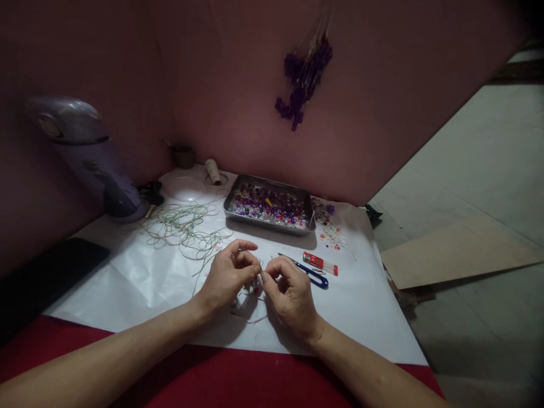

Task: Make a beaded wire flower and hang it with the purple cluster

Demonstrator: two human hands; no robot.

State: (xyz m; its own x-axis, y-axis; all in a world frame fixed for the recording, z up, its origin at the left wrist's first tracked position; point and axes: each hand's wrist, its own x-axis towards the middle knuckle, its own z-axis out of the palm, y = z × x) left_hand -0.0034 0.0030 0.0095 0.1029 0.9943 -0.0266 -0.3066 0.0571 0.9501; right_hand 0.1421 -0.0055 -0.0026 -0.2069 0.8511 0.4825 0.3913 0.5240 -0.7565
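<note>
My left hand [229,273] and my right hand [289,294] meet over a white sheet [140,283], fingertips pinched together on a thin thread with a few small beads [254,286] hanging between them. Both hands are closed in a pinch. A metal tray [238,195] full of purple and clear beads stands just beyond the hands. A tangle of pale thread [182,226] lies to the left of the tray. Blue-handled thread snips [312,275] and a red lighter [319,262] lie right of my right hand.
A purple desk lamp [89,153] stands at the back left, a dark phone [46,272] lies at the left edge. A spool of cord [212,170] sits behind the tray. Purple bead strands [304,79] hang on the pink wall. Loose beads [329,226] lie right of the tray. Cardboard [459,255] lies on the floor.
</note>
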